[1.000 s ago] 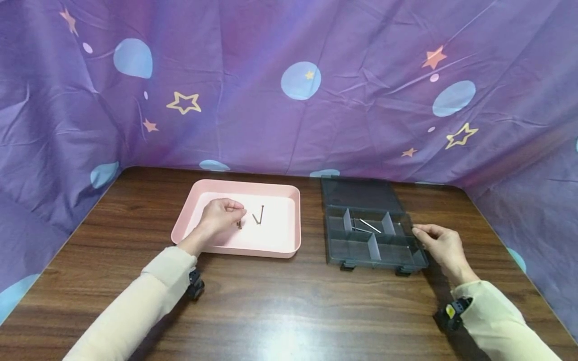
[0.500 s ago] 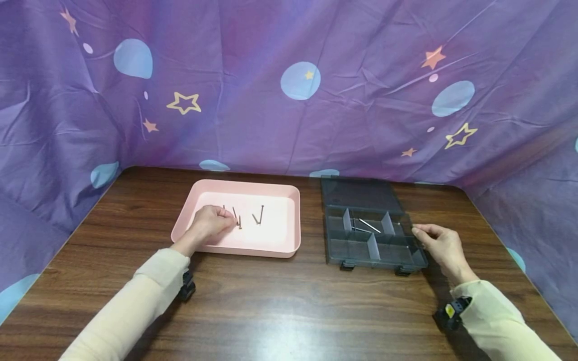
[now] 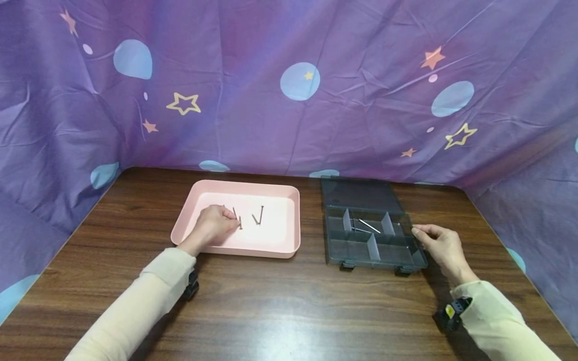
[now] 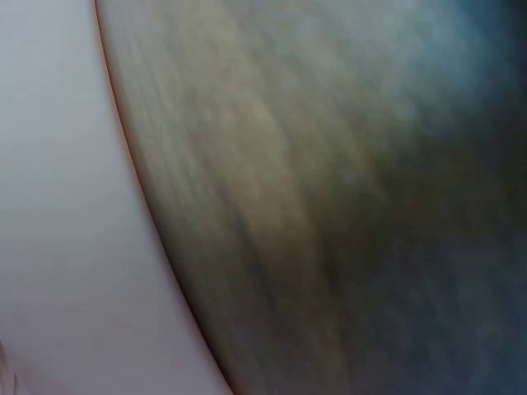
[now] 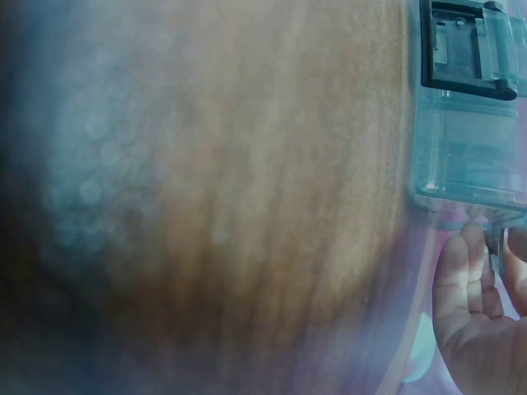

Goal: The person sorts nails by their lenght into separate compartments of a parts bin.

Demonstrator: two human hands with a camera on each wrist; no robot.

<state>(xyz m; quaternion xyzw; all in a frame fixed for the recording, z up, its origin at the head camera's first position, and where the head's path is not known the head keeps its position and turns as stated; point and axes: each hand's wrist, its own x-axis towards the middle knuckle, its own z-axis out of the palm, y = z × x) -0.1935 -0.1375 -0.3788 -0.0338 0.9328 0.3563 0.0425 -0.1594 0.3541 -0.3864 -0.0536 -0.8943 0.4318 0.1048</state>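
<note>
In the head view my left hand [image 3: 214, 224] reaches over the pink tray [image 3: 295, 240], fingers bent and fingertips right beside a small brownish nail or screw [image 3: 240, 223]. I cannot tell whether it pinches one. Another such piece [image 3: 234, 213] lies just behind the fingertips, and two more, one a longer piece [image 3: 261, 214], form a V to the right. My right hand [image 3: 443, 249] pinches the right edge of a dark translucent compartment box [image 3: 349, 250], whose lid lies open. In the right wrist view the fingers [image 5: 454, 276] meet the box's end.
A shiny metal rod [image 3: 370, 226] and a thinner dark one lie in the box's back middle compartment. Black latches [image 3: 347, 266] project from its front. The brown wooden table [image 3: 271, 296] ends at a purple curtain [image 3: 253, 135] behind and at the sides.
My left hand first drew back left and down across the tray, uncovering small metal pieces, then edged right toward them. The right hand and the box have stayed put.
</note>
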